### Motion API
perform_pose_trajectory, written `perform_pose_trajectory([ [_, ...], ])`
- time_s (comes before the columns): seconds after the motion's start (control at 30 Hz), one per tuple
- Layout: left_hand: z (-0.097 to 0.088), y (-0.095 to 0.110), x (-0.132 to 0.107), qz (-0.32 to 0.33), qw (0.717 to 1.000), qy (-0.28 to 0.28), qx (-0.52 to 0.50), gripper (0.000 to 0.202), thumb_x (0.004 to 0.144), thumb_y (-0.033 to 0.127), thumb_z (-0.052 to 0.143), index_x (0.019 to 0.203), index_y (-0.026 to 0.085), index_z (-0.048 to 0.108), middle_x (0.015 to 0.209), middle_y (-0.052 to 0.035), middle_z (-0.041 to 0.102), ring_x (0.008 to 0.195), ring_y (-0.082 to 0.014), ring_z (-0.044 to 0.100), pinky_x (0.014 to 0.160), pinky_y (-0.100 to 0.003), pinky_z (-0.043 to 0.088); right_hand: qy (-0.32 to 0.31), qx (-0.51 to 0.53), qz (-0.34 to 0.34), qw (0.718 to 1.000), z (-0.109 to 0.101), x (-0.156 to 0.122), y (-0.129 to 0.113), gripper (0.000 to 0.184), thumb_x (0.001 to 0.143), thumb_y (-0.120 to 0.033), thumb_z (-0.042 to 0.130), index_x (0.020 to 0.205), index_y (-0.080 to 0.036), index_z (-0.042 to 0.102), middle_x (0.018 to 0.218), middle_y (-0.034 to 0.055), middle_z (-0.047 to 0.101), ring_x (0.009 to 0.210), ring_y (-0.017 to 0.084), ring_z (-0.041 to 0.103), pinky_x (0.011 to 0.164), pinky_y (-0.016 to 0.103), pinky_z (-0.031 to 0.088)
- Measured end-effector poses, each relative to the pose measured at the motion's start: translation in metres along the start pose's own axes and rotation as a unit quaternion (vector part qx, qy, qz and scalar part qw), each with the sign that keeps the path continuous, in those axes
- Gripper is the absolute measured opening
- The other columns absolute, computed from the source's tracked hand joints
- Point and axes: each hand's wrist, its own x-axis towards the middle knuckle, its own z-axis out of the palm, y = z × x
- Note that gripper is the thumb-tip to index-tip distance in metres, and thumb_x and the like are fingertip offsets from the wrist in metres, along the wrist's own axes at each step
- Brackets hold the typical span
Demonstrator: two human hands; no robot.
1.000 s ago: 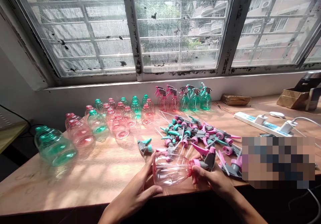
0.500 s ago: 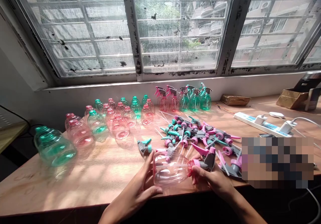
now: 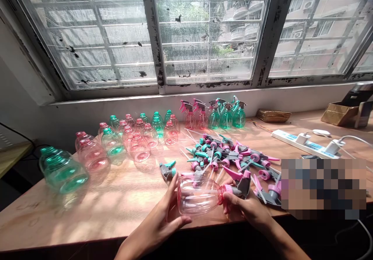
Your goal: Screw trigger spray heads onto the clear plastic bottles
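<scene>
A clear pink bottle (image 3: 198, 195) lies on its side just above the near edge of the wooden table (image 3: 116, 201). My left hand (image 3: 164, 217) cups its base, fingers curled round it. My right hand (image 3: 243, 207) grips the pink collar and grey-pink trigger sprayer (image 3: 240, 186) fitted at the bottle's neck. Just behind lies a pile of loose pink and teal trigger sprayers (image 3: 230, 157). One teal sprayer (image 3: 168, 168) lies apart to the left of the pile.
Several empty pink and green bottles (image 3: 128, 139) stand at the left and back. Finished spray bottles (image 3: 215, 114) line the wall under the window. A power strip (image 3: 303, 143) with plugged chargers, a brown box (image 3: 339, 114) and a flat pad (image 3: 274, 115) sit at the right.
Almost nothing differs: the bottle has turned slightly in my hands and my left fingers have shifted a little on its base.
</scene>
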Motion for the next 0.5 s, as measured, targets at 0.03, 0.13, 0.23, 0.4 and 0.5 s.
perform_pose_trajectory([
  [0.03,-0.0004,0.0007,0.0001,-0.002,1.0,0.002,0.011,0.106,0.102,0.048,0.072,0.172,0.041,-0.007,0.184,-0.0024,0.005,0.168,-0.0353,0.008,0.135,-0.054,0.015,0.002,-0.003,0.002,1.0,0.0004,-0.0001,-0.0005,0.044,0.082,-0.055,0.09,0.098,-0.022,0.066,0.068,0.0014,0.079,0.056,0.021,0.07,0.062,0.036,0.059],
  [0.13,-0.0018,0.0009,-0.0002,-0.006,0.999,0.008,0.041,0.108,0.1,0.045,0.074,0.172,0.04,-0.007,0.184,-0.0026,0.006,0.168,-0.0358,0.01,0.135,-0.055,0.013,0.005,-0.01,0.001,1.0,0.0014,-0.0004,-0.0019,0.045,0.082,-0.057,0.09,0.097,-0.021,0.065,0.068,0.0017,0.078,0.056,0.021,0.07,0.062,0.036,0.058],
  [0.23,-0.0027,-0.0012,-0.0006,-0.009,0.997,0.019,0.077,0.103,0.099,0.043,0.075,0.173,0.039,0.004,0.184,-0.0013,0.008,0.168,-0.0359,0.007,0.136,-0.055,0.009,0.002,-0.011,-0.004,1.0,0.0018,-0.0006,-0.0028,0.045,0.083,-0.056,0.089,0.097,-0.021,0.065,0.067,0.0011,0.078,0.055,0.02,0.069,0.061,0.035,0.057],
  [0.4,-0.0023,-0.0021,-0.0002,0.003,0.998,0.012,0.065,0.099,0.101,0.035,0.072,0.173,0.04,0.004,0.184,-0.0007,0.005,0.168,-0.0357,0.011,0.136,-0.056,0.011,0.0,-0.018,-0.001,1.0,0.002,-0.0008,-0.0042,0.043,0.083,-0.057,0.089,0.094,-0.021,0.067,0.065,0.0004,0.076,0.056,0.02,0.069,0.062,0.033,0.057],
  [0.5,-0.0012,0.0,0.0007,0.003,0.999,0.009,0.035,0.097,0.103,0.032,0.069,0.173,0.041,0.002,0.184,-0.0001,0.007,0.168,-0.034,0.005,0.135,-0.056,0.009,-0.002,-0.021,-0.003,1.0,0.0013,-0.0006,-0.0041,0.043,0.084,-0.057,0.088,0.093,-0.021,0.067,0.065,0.0011,0.077,0.055,0.02,0.069,0.062,0.034,0.058],
])
